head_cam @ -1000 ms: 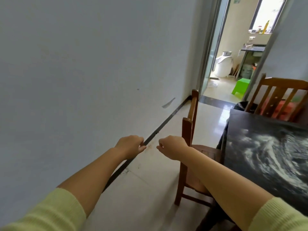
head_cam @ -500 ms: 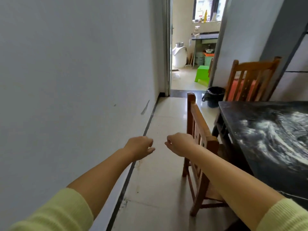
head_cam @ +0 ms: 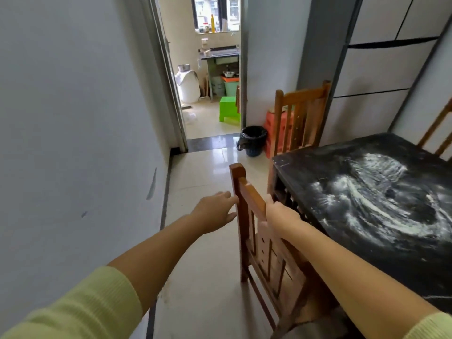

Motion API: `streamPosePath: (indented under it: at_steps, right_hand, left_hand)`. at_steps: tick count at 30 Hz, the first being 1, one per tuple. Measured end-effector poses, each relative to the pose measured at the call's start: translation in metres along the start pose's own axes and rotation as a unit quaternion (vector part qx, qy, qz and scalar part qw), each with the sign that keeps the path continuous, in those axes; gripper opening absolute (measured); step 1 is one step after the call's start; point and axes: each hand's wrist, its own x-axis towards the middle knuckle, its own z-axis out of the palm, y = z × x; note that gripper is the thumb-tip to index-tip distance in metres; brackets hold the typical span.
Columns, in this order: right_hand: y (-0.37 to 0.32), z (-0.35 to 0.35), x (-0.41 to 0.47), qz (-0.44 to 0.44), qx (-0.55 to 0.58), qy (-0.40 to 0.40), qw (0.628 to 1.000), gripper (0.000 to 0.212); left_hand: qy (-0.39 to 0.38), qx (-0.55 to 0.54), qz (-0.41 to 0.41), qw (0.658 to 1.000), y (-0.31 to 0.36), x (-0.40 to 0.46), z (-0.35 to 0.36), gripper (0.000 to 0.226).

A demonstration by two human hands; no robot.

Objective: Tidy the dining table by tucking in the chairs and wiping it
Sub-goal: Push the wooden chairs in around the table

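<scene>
A wooden chair (head_cam: 247, 192) stands side-on at the left edge of the black dining table (head_cam: 305, 172), whose top is smeared with white streaks. My left hand (head_cam: 215, 211) reaches out with straight fingers and touches the far post of the chair's back. On the table side, my right hand (head_cam: 282, 214) grips the chair's top rail, with the fingers curled over it. A second wooden chair (head_cam: 300, 113) stands at the table's far end. Part of a third chair (head_cam: 437, 133) shows at the right edge.
A white wall (head_cam: 73, 143) runs close along the left, leaving a narrow strip of tiled floor (head_cam: 200, 172). A black bin (head_cam: 253, 140) and a red stool (head_cam: 270, 126) stand past the table. Beyond the doorway are a green stool (head_cam: 228, 110) and a white barrel (head_cam: 187, 86).
Both hands moved forward from loose fists in the air onto the chair's back. The left opened against the post and the right closed on the top rail. My view turned right.
</scene>
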Motion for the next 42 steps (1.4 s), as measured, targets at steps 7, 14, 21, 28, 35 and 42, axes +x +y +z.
streamPosePath:
  at_steps: [7,14,21,28,35,42]
  right_hand:
    - [0.006,-0.009,0.002,0.028,0.106,-0.112,0.988,0.026]
    - [0.002,-0.022,0.011,0.086,0.093,-0.196,0.972,0.026]
    - [-0.015,-0.007,-0.009,0.241,0.145,-0.079,0.956,0.028]
    - [-0.019,0.027,-0.051,0.334,0.036,0.062,0.94,0.043]
    - [-0.023,0.025,-0.038,0.368,0.002,0.063,0.928,0.046]
    - [-0.042,0.025,0.002,0.39,0.001,0.084,0.917,0.051]
  left_hand:
    - [-0.062,0.034,0.23,0.971,-0.001,0.1,0.018,0.049]
    - [-0.185,0.038,0.396,0.899,-0.015,0.166,0.035,0.026]
    - [-0.157,0.013,0.485,0.86,-0.031,0.185,0.042,0.037]
    - [-0.015,-0.039,0.479,0.877,-0.052,0.167,0.063,0.047]
    - [-0.029,-0.036,0.504,0.863,-0.052,0.187,0.058,0.046]
    - [-0.041,-0.004,0.521,0.853,-0.075,0.229,0.053,0.046]
